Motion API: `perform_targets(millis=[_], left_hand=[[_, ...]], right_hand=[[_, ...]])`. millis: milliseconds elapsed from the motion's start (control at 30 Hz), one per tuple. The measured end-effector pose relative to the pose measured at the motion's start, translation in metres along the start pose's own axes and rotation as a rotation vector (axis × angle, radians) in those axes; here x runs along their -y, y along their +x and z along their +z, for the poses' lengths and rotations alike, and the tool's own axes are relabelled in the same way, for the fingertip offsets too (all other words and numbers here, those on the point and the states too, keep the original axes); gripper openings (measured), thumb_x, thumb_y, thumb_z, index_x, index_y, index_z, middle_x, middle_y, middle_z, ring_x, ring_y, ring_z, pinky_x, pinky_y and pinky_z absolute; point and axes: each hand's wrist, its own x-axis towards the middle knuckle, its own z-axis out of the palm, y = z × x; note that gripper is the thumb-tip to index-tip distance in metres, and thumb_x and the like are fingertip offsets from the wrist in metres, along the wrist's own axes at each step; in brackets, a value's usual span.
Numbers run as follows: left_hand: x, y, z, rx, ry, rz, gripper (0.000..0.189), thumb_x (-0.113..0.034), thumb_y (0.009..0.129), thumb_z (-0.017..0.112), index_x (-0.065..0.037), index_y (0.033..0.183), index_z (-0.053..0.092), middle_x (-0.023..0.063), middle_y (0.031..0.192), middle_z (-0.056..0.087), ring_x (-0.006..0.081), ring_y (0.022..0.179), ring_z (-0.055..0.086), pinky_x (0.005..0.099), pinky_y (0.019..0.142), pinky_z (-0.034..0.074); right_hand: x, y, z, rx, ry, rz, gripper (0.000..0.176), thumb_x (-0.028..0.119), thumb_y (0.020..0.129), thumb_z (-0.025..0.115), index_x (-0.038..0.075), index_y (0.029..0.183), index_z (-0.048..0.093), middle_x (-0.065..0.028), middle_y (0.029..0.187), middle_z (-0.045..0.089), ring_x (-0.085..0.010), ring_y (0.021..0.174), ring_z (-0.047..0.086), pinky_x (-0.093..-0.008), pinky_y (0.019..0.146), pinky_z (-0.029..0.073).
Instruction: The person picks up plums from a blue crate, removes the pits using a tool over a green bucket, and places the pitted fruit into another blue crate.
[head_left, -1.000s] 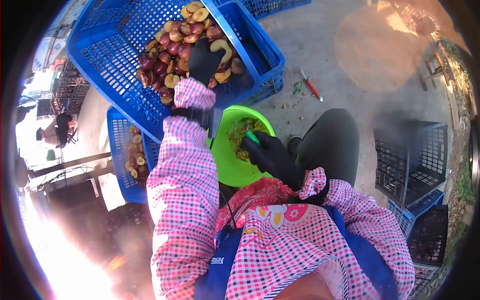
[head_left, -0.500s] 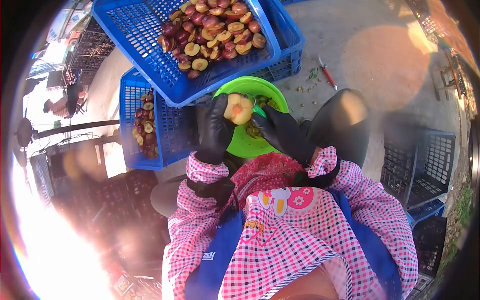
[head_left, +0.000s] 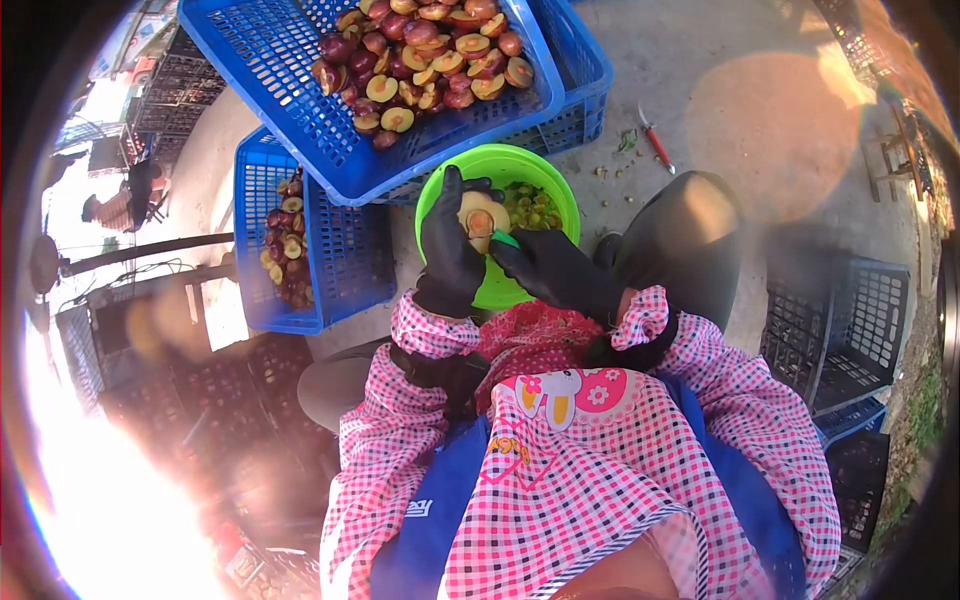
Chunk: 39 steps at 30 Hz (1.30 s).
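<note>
My left hand (head_left: 448, 242), in a black glove, is closed around a plum half (head_left: 483, 215) with its cut face turned up and the pit showing in the middle. In the fingers of my right hand (head_left: 555, 268), also gloved in black, is a green-handled tool (head_left: 506, 239). Its tip meets the lower edge of the plum half, and the working end is hidden. Both hands are over a bright green basin (head_left: 572, 195) that holds yellow-green fruit scraps (head_left: 532, 205).
A blue crate (head_left: 345, 180) of plum halves (head_left: 430, 60) rests tilted on another beyond the basin. To the left, a divided blue crate (head_left: 320, 290) holds more halves. Red-handled pruning shears (head_left: 658, 148) lie on the concrete floor. Black crates (head_left: 860, 320) stand at the right.
The plum half has turned in my left hand, and its pit shows more plainly. My right hand has moved slightly down and left, bringing the tool to the fruit's lower edge.
</note>
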Motion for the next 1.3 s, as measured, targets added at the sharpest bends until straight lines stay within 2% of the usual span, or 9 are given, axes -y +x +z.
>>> perform_targets(millis=[200, 267, 467, 533, 667, 933, 1000, 1200, 1300], left_hand=[[-0.016, 0.019, -0.005, 0.11, -0.111, -0.455, 0.043, -0.035, 0.104, 0.04, 0.003, 0.107, 0.06, 0.0097, 0.091, 0.066, 0.016, 0.083, 0.063, 0.0295, 0.08, 0.051], [-0.018, 0.019, -0.005, 0.19, -0.099, -0.533, 0.044, -0.036, 0.104, 0.041, 0.003, 0.105, 0.061, 0.0092, 0.089, 0.066, 0.0162, 0.081, 0.063, 0.0297, 0.079, 0.051], [0.03, 0.012, -0.008, -0.165, 0.066, 0.093, 0.05, -0.042, 0.103, 0.039, 0.002, 0.103, 0.062, 0.0108, 0.084, 0.066, 0.0199, 0.08, 0.065, 0.0323, 0.08, 0.052], [-0.006, 0.01, 0.01, 0.027, -0.593, -0.253, 0.051, -0.046, 0.102, 0.039, 0.0, 0.113, 0.057, 0.012, 0.091, 0.066, 0.0224, 0.087, 0.065, 0.0366, 0.083, 0.053], [-0.007, 0.018, -0.003, -0.388, -0.566, -0.359, 0.057, -0.05, 0.101, 0.036, 0.0, 0.095, 0.061, 0.0146, 0.086, 0.064, 0.0269, 0.078, 0.064, 0.0388, 0.073, 0.054], [-0.109, 0.063, -0.156, -0.787, 1.602, 0.327, 0.048, -0.035, 0.095, 0.056, 0.005, 0.122, 0.057, 0.0216, 0.106, 0.067, 0.0318, 0.096, 0.064, 0.0379, 0.082, 0.05], [-0.08, 0.108, -0.115, -0.516, 1.103, 0.264, 0.047, -0.035, 0.095, 0.056, 0.005, 0.119, 0.059, 0.0227, 0.107, 0.067, 0.0362, 0.096, 0.065, 0.039, 0.085, 0.05], [0.053, 0.292, -0.05, 0.163, 1.404, 0.514, 0.036, -0.034, 0.085, 0.063, -0.005, 0.106, 0.063, 0.0205, 0.105, 0.066, 0.0406, 0.094, 0.064, 0.0491, 0.079, 0.05], [0.066, 0.305, -0.027, 0.1, 1.403, 0.394, 0.032, -0.032, 0.083, 0.065, -0.007, 0.104, 0.064, 0.0187, 0.103, 0.067, 0.0393, 0.093, 0.064, 0.0499, 0.079, 0.05]], right_hand=[[0.008, 0.004, -0.02, 0.214, 0.216, 0.065, 0.034, 0.033, 0.098, 0.046, 0.004, 0.111, 0.057, -0.0137, 0.066, 0.057, -0.0307, 0.057, 0.059, -0.0435, 0.052, 0.045], [0.022, 0.01, -0.029, 0.442, 0.471, 0.564, 0.042, 0.043, 0.1, 0.041, 0.004, 0.1, 0.057, -0.0053, 0.055, 0.046, -0.0197, 0.048, 0.051, -0.0357, 0.044, 0.038], [0.027, -0.005, -0.017, 0.523, 1.791, 0.672, 0.049, 0.051, 0.1, 0.039, 0.01, 0.076, 0.05, 0.0029, 0.052, 0.036, -0.0074, 0.038, 0.029, -0.024, 0.037, 0.024], [0.031, -0.004, -0.02, 0.523, 1.603, 0.598, 0.05, 0.052, 0.1, 0.039, 0.01, 0.076, 0.05, 0.0028, 0.052, 0.036, -0.0076, 0.038, 0.029, -0.0244, 0.037, 0.025], [0.029, -0.001, -0.012, 0.515, 1.273, 0.457, 0.048, 0.048, 0.101, 0.039, 0.008, 0.079, 0.052, 0.0015, 0.049, 0.038, -0.009, 0.036, 0.032, -0.0248, 0.036, 0.026], [0.027, 0.011, -0.012, 0.215, 0.452, 0.58, 0.052, 0.052, 0.095, 0.052, 0.001, 0.088, 0.065, -0.01, 0.061, 0.058, -0.0187, 0.055, 0.058, -0.0346, 0.054, 0.044], [0.028, 0.013, -0.014, 0.191, 0.446, 0.602, 0.052, 0.052, 0.094, 0.054, 0.001, 0.09, 0.065, -0.0116, 0.064, 0.06, -0.0206, 0.059, 0.06, -0.0366, 0.058, 0.046], [0.025, 0.01, -0.023, 0.052, 0.499, 0.642, 0.046, 0.046, 0.094, 0.058, 0.001, 0.095, 0.066, -0.0144, 0.071, 0.065, -0.0242, 0.066, 0.064, -0.0389, 0.063, 0.048], [0.022, 0.008, -0.025, -0.04, 0.549, 0.548, 0.045, 0.044, 0.094, 0.057, 0.0, 0.097, 0.065, -0.0136, 0.071, 0.065, -0.0238, 0.065, 0.064, -0.0382, 0.062, 0.048]])
